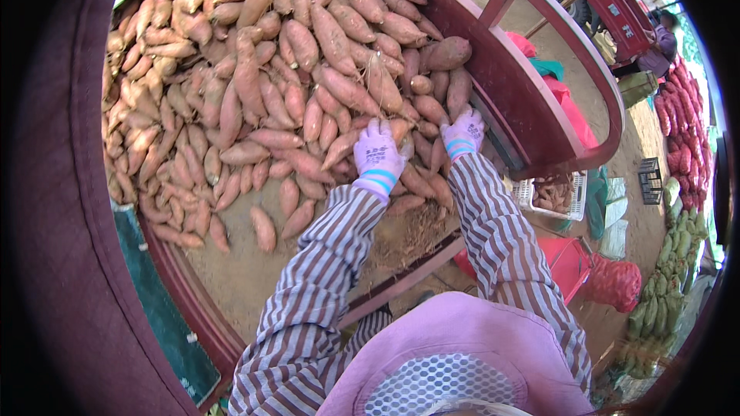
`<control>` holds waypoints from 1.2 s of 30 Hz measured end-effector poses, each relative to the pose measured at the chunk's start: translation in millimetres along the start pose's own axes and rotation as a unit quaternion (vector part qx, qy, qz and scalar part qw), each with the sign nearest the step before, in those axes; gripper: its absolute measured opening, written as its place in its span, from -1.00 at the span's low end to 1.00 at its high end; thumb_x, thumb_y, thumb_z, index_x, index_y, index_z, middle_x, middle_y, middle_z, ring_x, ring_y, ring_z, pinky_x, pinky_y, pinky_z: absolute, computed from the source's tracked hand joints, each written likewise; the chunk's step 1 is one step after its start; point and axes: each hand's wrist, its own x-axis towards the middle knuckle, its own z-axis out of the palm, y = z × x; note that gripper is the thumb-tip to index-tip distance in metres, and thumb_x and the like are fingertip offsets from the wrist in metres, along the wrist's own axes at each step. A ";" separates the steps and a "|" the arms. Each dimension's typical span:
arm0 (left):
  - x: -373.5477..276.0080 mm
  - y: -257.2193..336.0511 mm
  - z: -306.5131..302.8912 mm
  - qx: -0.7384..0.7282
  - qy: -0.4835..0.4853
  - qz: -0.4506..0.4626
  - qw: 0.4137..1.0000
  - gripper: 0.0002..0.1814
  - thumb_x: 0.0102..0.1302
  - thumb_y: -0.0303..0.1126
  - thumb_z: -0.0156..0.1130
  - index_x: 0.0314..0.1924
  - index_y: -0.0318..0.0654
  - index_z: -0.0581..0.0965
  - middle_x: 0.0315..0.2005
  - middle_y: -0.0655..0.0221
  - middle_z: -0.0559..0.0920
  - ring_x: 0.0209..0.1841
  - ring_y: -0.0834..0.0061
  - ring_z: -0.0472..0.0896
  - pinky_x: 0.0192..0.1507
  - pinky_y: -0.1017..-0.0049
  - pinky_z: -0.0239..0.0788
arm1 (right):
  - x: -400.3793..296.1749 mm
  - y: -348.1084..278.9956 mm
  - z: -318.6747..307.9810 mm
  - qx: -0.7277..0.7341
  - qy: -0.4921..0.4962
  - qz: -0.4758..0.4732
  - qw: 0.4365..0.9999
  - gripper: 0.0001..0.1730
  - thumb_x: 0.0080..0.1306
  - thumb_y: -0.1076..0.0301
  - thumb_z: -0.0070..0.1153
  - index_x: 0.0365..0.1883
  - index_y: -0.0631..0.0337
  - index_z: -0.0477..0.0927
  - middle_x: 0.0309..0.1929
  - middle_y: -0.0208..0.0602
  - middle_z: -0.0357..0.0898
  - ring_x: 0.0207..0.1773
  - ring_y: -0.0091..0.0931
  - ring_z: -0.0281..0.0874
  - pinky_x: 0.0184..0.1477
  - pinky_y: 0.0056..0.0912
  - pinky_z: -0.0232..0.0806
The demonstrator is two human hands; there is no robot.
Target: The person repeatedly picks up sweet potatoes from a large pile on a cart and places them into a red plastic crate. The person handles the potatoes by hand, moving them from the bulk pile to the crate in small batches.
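Note:
A large heap of sweet potatoes (243,86) lies on the bed of a dark red cargo cart (514,81). My left hand (378,153), in a pale purple work glove, rests on the near part of the heap, its fingers at the lower tip of a hairy sweet potato (381,85). My right hand (464,130), gloved alike, touches the heap beside the cart's side wall, below an upright sweet potato (459,89). Whether either hand grips one cannot be told. Loose sweet potatoes (263,229) lie on the bare bed nearer me, by dry root scraps (416,231).
Outside the cart stand a white crate (580,196) with sweet potatoes, a filled red mesh sack (613,283) and a black crate (651,180). Red and green sacks (659,300) line the far right. A person (659,46) is near another red cart (618,17).

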 end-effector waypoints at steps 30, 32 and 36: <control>-383.7 276.0 -13.1 -0.434 -0.372 0.283 0.770 -0.18 0.48 -0.13 0.31 0.58 -0.26 0.18 0.55 -0.09 0.16 0.59 0.10 0.16 0.55 0.22 0.07 | -420.4 463.1 -230.1 0.933 -0.251 -0.037 0.255 -0.19 0.35 -0.07 0.36 0.44 0.21 0.46 0.49 -0.10 0.41 0.55 -0.29 0.32 0.63 -0.08 0.08; -407.7 308.7 -21.5 -0.432 -0.421 0.271 0.750 -0.27 0.49 -0.25 0.29 0.56 -0.21 0.24 0.52 -0.02 0.24 0.50 0.21 0.31 0.41 0.30 0.28 | -495.9 527.4 -286.0 0.932 -0.151 -0.005 0.330 -0.20 0.33 -0.10 0.36 0.39 0.19 0.48 0.39 -0.15 0.47 0.43 -0.34 0.39 0.51 -0.12 0.19; -412.0 338.8 -39.6 -0.434 -0.525 0.027 0.732 -0.38 0.53 -0.23 0.26 0.47 -0.33 0.36 0.30 0.09 0.52 0.34 0.34 0.47 0.40 0.36 0.28 | -696.3 615.0 -389.2 0.801 0.048 0.215 0.557 -0.22 0.28 -0.16 0.37 0.30 0.17 0.52 0.19 -0.25 0.58 0.18 -0.43 0.55 0.26 -0.21 0.42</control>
